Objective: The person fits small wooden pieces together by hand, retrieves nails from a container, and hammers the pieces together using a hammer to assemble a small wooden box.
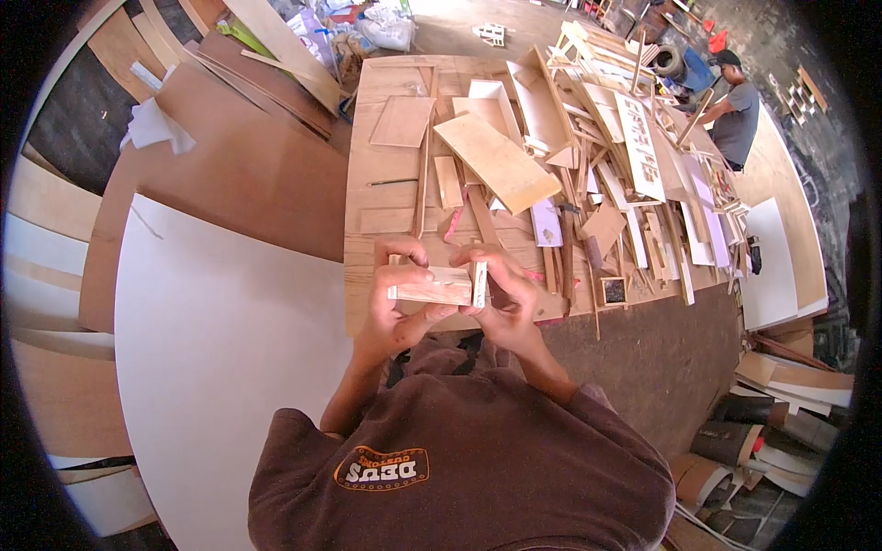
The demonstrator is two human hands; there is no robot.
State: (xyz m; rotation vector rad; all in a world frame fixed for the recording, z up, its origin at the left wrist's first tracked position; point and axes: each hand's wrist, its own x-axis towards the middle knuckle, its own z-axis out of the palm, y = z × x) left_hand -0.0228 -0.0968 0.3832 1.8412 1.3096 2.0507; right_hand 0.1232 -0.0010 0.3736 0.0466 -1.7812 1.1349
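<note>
L hand [386, 308] grasping wood block [430, 286]; R hand [511, 301] pinching thin pc [480, 284] at block's R-hand end. Desk [390, 78] w/ lg panel [497, 162] beyond hands.

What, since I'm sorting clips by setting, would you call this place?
Probably a woodworking shop: wood strips are heaped on a worktable, with a large white board beside it.

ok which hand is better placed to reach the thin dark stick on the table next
Likely the left hand: the thin dark stick lies beyond it, farther from the right hand. Both hands hold wood, so the left would need freeing first.
</note>
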